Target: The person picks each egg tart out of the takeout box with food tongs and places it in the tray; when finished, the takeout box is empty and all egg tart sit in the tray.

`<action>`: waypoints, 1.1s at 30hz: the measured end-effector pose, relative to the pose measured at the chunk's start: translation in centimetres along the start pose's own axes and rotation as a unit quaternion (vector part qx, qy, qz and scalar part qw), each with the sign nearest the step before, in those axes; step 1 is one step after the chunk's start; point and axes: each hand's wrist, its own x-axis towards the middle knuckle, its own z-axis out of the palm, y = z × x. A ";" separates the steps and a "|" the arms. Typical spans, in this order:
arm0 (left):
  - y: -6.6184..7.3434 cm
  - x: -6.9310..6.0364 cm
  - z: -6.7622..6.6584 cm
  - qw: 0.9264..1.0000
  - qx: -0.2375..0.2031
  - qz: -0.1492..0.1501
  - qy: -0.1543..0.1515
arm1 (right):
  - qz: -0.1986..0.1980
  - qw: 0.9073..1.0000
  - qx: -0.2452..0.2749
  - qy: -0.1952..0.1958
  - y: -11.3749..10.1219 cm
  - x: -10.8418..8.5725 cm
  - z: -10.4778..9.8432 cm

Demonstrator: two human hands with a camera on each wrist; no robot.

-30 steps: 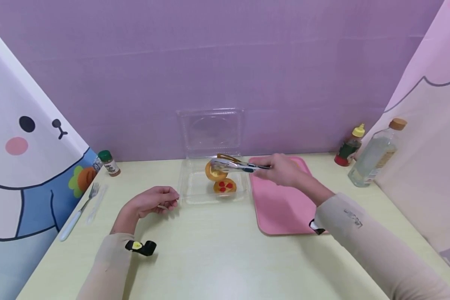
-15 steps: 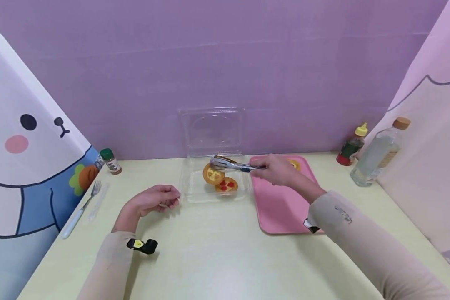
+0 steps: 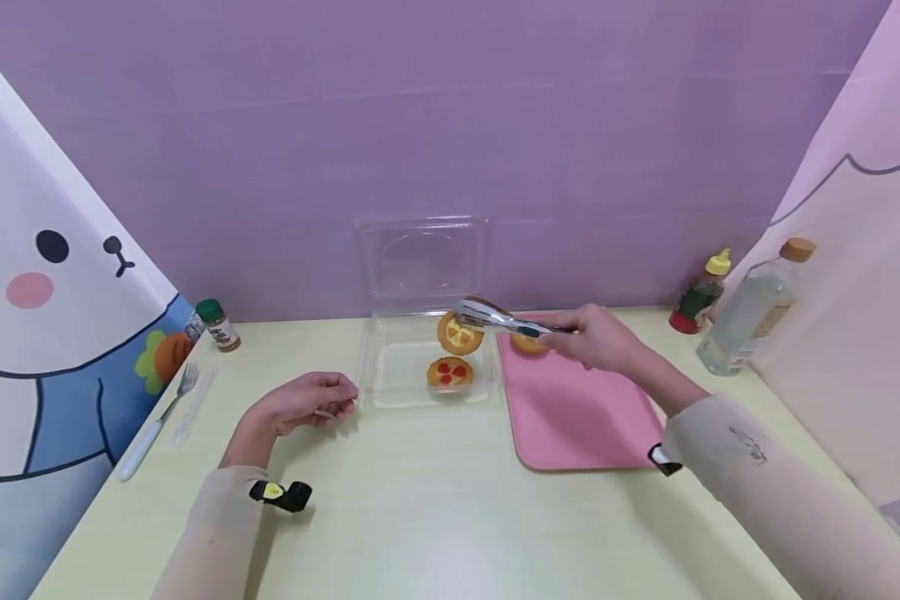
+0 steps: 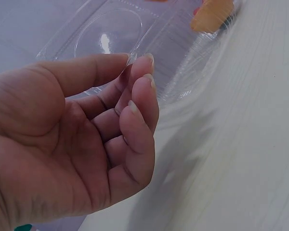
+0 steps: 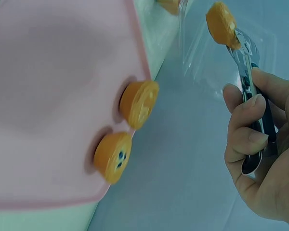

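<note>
Right hand [image 3: 598, 337] gripping tongs [image 3: 495, 318] round one tart [image 3: 461, 335] mid-frame, left hand [image 3: 307, 404] pinching the box [image 3: 390, 371], we seem to have two tarts [image 5: 138, 104] done on the tray [image 3: 570, 425] at right, the red tart [image 3: 450, 373] left boxed.

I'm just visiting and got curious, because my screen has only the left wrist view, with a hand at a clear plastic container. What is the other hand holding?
Observer: The head view shows the right hand holding metal tongs.
Visitor: Oh! Is anything caught in them?
Observer: Yes, a yellow-topped tart is at their tips.
Visitor: And are there treats anywhere outside the container?
Observer: Yes, the right wrist view shows a tart with dark dots and another tart beside it, both on a pink tray.
</note>
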 end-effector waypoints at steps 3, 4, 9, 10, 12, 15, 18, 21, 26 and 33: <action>-0.1 -0.1 0.0 1.000 0.001 0.004 -0.002 | -0.004 1.000 0.007 0.010 1.0 -1.0 -0.9; 0.0 -0.1 -0.1 1.000 0.001 0.005 -0.002 | -0.007 1.000 0.006 0.015 1.3 -1.4 -1.3; 0.0 -0.1 -0.2 1.000 -0.001 0.008 -0.002 | -0.006 0.999 -0.010 0.042 3.1 -3.4 -3.0; 0.1 -0.2 -0.2 1.000 -0.001 0.008 -0.002 | -0.005 0.999 -0.010 0.044 3.4 -3.8 -3.2; 0.1 -0.2 -0.2 1.000 -0.002 0.008 -0.002 | 0.003 0.999 -0.014 0.049 4.0 -4.5 -3.6; 0.1 -0.2 -0.2 1.000 -0.001 0.010 -0.003 | 0.005 0.998 -0.019 0.056 4.8 -5.4 -3.9; 0.1 -0.2 -0.2 1.000 -0.003 0.010 -0.004 | 0.005 0.998 -0.029 0.057 5.3 -6.1 -4.0; 0.1 -0.3 -0.2 1.000 -0.006 0.010 -0.004 | 0.012 0.998 -0.042 0.050 5.7 -6.7 -3.9; 0.0 -0.3 -0.2 1.000 -0.008 0.009 -0.004 | 0.039 0.998 -0.036 0.032 6.6 -7.3 -3.2; -0.1 -0.2 -0.1 1.000 -0.007 0.007 -0.002 | 0.042 0.999 0.010 0.012 7.8 -7.8 -2.1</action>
